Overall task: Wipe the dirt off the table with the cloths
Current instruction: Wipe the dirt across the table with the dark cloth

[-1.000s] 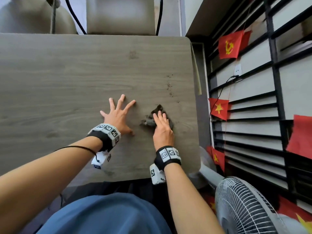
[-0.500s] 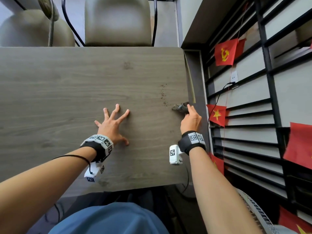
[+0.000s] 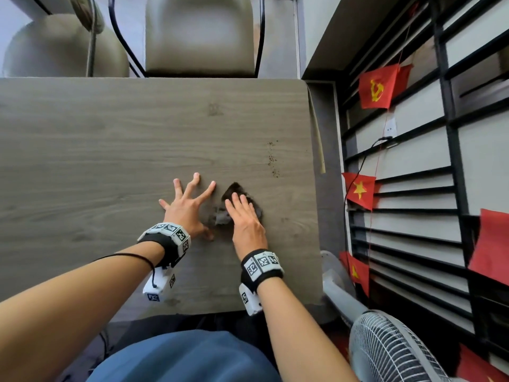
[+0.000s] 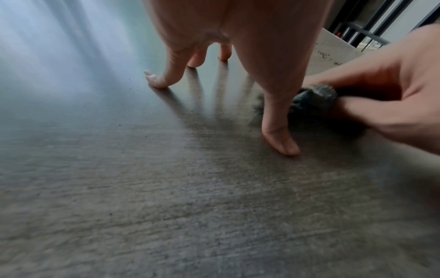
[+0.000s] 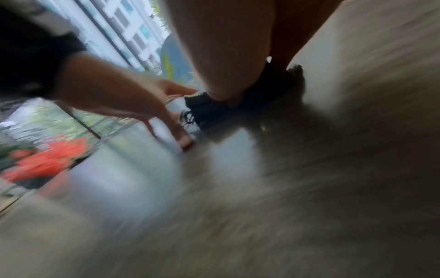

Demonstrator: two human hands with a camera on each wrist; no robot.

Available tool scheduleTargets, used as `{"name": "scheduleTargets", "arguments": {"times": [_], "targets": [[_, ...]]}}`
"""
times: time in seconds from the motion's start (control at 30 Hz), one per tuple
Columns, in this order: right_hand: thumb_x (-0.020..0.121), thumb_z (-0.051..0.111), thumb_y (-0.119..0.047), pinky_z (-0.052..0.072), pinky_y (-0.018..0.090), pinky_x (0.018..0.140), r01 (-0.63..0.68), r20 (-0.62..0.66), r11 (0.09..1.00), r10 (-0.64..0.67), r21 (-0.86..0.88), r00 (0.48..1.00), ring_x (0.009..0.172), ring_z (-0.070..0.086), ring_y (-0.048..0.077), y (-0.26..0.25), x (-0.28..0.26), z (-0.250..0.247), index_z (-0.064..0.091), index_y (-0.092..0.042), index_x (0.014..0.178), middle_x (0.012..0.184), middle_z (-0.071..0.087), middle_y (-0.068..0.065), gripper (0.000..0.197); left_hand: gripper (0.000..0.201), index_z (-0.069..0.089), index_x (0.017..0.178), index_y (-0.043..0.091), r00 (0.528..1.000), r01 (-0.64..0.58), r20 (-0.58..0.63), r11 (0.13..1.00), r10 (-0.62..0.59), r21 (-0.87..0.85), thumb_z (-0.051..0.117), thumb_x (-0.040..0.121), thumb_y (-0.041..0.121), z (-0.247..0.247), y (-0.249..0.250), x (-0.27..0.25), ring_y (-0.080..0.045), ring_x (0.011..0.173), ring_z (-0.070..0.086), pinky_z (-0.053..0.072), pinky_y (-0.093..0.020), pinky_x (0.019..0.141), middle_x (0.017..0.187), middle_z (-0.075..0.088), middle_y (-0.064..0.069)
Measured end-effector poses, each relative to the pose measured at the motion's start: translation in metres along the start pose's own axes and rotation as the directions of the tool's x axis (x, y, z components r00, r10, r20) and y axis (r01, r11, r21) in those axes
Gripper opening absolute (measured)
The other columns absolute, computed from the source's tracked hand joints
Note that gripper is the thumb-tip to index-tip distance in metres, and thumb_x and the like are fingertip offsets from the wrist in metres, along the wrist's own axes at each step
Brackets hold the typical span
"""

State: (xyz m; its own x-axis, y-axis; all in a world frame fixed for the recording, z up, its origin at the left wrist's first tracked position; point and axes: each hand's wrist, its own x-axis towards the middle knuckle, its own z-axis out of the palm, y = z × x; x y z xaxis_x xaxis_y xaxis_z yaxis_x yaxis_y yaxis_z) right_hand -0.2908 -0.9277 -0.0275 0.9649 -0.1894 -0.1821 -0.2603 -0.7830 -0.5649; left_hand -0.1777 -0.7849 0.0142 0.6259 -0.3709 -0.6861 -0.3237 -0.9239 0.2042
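From the head view, a grey wood-grain table (image 3: 115, 150) is seen from above, and the left hand (image 3: 185, 209) is spread wide upon it, fingers fanned and fingertips planted on the surface. Just beside it, the right hand (image 3: 243, 219) is laid over a dark, crumpled cloth (image 3: 234, 188), with the fingers extended across the top, so that most of the fabric is covered. A line of dark dirt specks (image 3: 272, 161) is left on the table farther out, near the right edge and apart from the cloth. Two padded chairs (image 3: 199, 34) are set against the far edge. To the right, a black-barred wall hung with red flags (image 3: 378, 86) is seen, and a white fan (image 3: 391, 351) is stood low by the near corner. In the left wrist view, the left hand's fingertips (image 4: 282, 144) are pressed on the bare tabletop, while the cloth (image 4: 314, 99) is gripped between the right hand's thumb and fingers (image 4: 381, 105); the specks (image 4: 323, 54) are partly hidden behind that hand. In the right wrist view, heavily blurred, the cloth (image 5: 209, 111) is bunched under the right hand (image 5: 226, 56), and the left hand (image 5: 133, 101) is propped close by on its fingertips.
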Motion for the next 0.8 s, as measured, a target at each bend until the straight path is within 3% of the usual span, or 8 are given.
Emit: {"name": "scheduleTargets", "arguments": {"times": [0.07,0.2,0.27,0.4,0.5,0.67,0.8], "targets": [[0.086,0.043,0.012,0.02,0.031,0.119,-0.065,-0.045,0.998,0.064,-0.009,0.997,0.145,0.025,0.018,0.017,0.007,-0.01,0.046,-0.019,0.144,0.155,0.034,-0.002,0.066,0.143,0.001,0.154,0.055,1.0,0.007,0.013,1.0,-0.007,-0.001,0.095,0.047,0.054,-0.002,0.001,-0.001,-0.042,0.151,-0.015,0.021,-0.083,0.1,0.164,-0.016,0.013],[0.085,0.042,0.015,0.027,0.038,0.117,-0.08,-0.023,0.997,0.08,-0.004,0.997,0.144,0.03,0.023,0.015,0.016,-0.021,0.049,-0.014,0.141,0.153,0.038,0.003,0.064,0.145,0.002,0.154,0.055,1.0,0.013,0.012,1.0,-0.013,-0.002,0.096,0.044,0.055,-0.004,0.002,-0.001,-0.042,0.151,-0.015,0.021,-0.084,0.101,0.164,-0.016,0.013],[0.087,0.041,0.013,0.029,0.038,0.116,-0.099,-0.038,0.995,0.1,0.026,0.994,0.143,0.032,0.024,0.001,0.015,-0.021,0.05,-0.012,0.14,0.151,0.041,0.006,0.06,0.143,0.002,0.154,0.055,1.0,0.013,0.006,1.0,-0.013,-0.007,0.096,0.046,0.054,-0.002,0.001,0.0,-0.042,0.151,-0.015,0.02,-0.084,0.102,0.164,-0.015,0.013],[0.087,0.042,0.012,0.022,0.038,0.12,0.029,0.046,0.999,-0.031,0.041,0.998,0.144,0.027,0.027,-0.037,0.009,0.0,0.047,-0.011,0.142,0.152,0.038,0.009,0.06,0.123,0.001,0.154,0.056,1.0,0.008,-0.019,1.0,-0.008,-0.012,0.088,0.069,0.034,-0.001,0.0,0.0,-0.043,0.151,-0.014,0.023,-0.084,0.102,0.165,-0.013,0.011],[0.089,0.039,0.008,0.019,0.037,0.12,0.047,0.051,0.999,-0.048,0.026,0.998,0.145,0.027,0.024,-0.032,0.011,0.008,0.045,-0.014,0.143,0.153,0.037,0.006,0.059,0.127,0.001,0.154,0.056,1.0,0.009,-0.017,1.0,-0.009,-0.02,0.09,0.064,0.038,0.0,-0.001,0.001,-0.042,0.151,-0.015,0.021,-0.084,0.101,0.164,-0.014,0.013],[0.091,0.039,0.006,0.021,0.029,0.119,-0.06,-0.097,0.998,0.064,0.034,0.993,0.143,0.03,0.017,0.014,0.026,-0.01,0.049,-0.019,0.141,0.152,0.04,-0.002,0.057,0.143,0.004,0.154,0.055,1.0,0.019,0.01,0.999,-0.019,-0.04,0.096,0.045,0.052,-0.002,0.001,0.0,-0.04,0.151,-0.017,0.016,-0.084,0.101,0.165,-0.015,0.014],[0.089,0.037,0.007,0.031,0.034,0.115,-0.154,-0.233,0.986,0.166,0.068,0.958,0.141,0.036,0.02,0.054,0.04,-0.038,0.055,-0.014,0.136,0.147,0.046,0.003,0.055,0.144,0.003,0.153,0.057,1.0,0.023,0.006,0.999,-0.023,-0.047,0.096,0.043,0.052,-0.001,0.0,-0.002,-0.039,0.151,-0.017,0.017,-0.085,0.102,0.164,-0.015,0.015]]}}
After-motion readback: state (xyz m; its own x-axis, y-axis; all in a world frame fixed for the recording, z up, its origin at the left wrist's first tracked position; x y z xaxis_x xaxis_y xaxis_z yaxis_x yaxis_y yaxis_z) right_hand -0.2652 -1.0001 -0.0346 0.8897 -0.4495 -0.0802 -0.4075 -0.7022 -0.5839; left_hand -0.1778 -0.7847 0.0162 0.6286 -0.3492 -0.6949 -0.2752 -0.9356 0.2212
